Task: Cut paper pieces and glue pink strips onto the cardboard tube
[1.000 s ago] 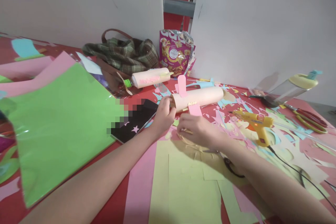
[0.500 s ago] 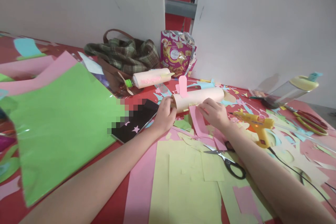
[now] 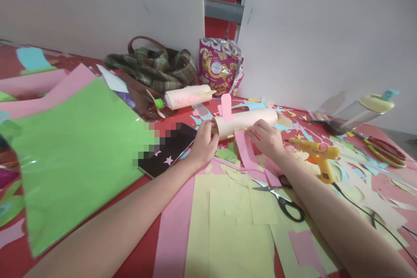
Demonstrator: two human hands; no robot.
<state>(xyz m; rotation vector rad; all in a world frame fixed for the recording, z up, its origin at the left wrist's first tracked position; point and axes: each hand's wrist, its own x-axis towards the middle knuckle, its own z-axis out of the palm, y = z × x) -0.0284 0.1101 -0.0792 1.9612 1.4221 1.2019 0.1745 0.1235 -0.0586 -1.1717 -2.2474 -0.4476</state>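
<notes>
Nearest the camera, two bare forearms reach forward over sheets of yellow paper [image 3: 234, 234] and pink paper lying flat on a red table [image 3: 143, 265], with black-handled scissors [image 3: 282, 200] lying unused just left of the right forearm. A little farther on, the left hand [image 3: 202, 144] is curled around the near, left end of a cream paper tube [image 3: 246, 120] that lies on its side, steadying it. The right hand [image 3: 267, 138] has its fingertips closed on the top of a pink paper strip [image 3: 245, 147], pressing it against the tube's near side about midway along; the strip hangs down from there onto the scraps. A rounded pink tab [image 3: 226, 107] already stands up from the top of the tube, so the piece looks partly decorated, with this strip seemingly only now being fixed. To the right, a yellow glue gun [image 3: 317, 155] rests among cut scraps, close to the right wrist. Beyond the tube lies a second cream roll with a green tip [image 3: 185, 96], apparently an already finished piece. Farthest back, a plaid bag [image 3: 153, 67] and a snack packet [image 3: 219, 66] sit against white boards.
</notes>
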